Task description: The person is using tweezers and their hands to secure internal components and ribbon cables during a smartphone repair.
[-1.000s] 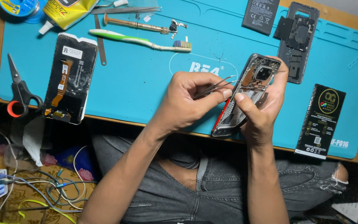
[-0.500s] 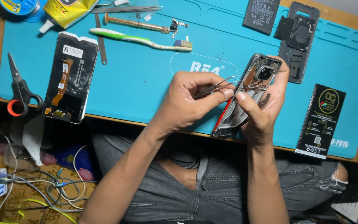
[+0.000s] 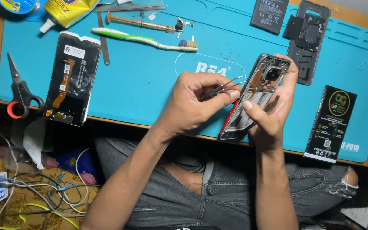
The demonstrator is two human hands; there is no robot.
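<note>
My right hand (image 3: 273, 115) grips an opened phone frame (image 3: 264, 81), tilted, above the near edge of the blue work mat (image 3: 150, 81). Its camera module and inner parts show. My left hand (image 3: 192, 102) pinches metal tweezers (image 3: 222, 88), and their tips reach into the frame's middle. The left thumb presses the tweezers shut near the frame's left side.
On the mat lie a detached phone screen (image 3: 71, 79) with an orange flex cable, a toothbrush (image 3: 143, 39), a brass screwdriver (image 3: 143, 23), a battery (image 3: 270, 15), a back cover (image 3: 309, 36) and a black box (image 3: 331, 123). Scissors (image 3: 20, 91) sit at the left edge. Cables (image 3: 43, 191) lie on the floor.
</note>
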